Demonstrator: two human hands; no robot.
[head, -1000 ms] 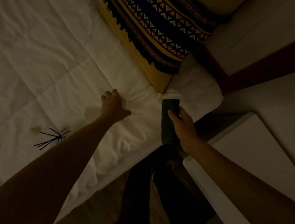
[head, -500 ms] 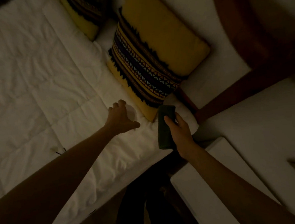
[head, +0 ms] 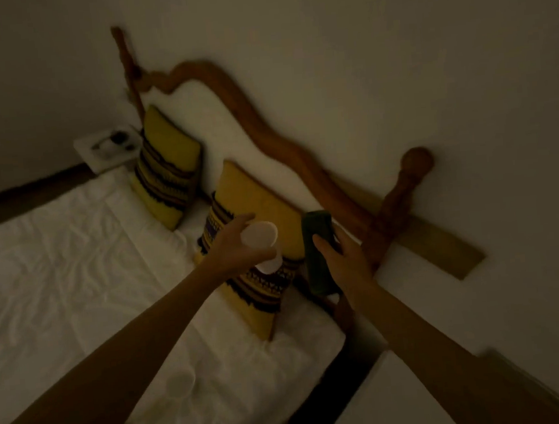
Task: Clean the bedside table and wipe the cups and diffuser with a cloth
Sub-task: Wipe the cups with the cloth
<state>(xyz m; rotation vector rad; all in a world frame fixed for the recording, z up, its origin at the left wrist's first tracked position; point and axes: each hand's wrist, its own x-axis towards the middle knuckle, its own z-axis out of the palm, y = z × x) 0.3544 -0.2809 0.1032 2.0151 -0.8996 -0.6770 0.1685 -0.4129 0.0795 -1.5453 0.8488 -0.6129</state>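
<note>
The room is dim. My left hand [head: 237,245] holds a white cup [head: 261,245] up in the air in front of the nearer yellow pillow, its mouth tipped toward me. To its right my right hand [head: 345,257] grips a folded dark green cloth [head: 318,252], held upright a short gap from the cup. A second pale cup [head: 179,382] lies faintly visible on the white bed sheet below my left forearm. The white bedside table [head: 403,399] shows at the lower right, under my right arm.
Two yellow patterned pillows [head: 167,167] lean on the carved wooden headboard [head: 304,163]. A white bed [head: 59,279] fills the left. Another small white table [head: 106,148] with dark items stands at the far side. A dark gap [head: 326,395] separates bed and bedside table.
My left hand has lifted the white cup off the bed and raised it. The view has tilted up toward the headboard and wall. The right hand still holds the cloth.
</note>
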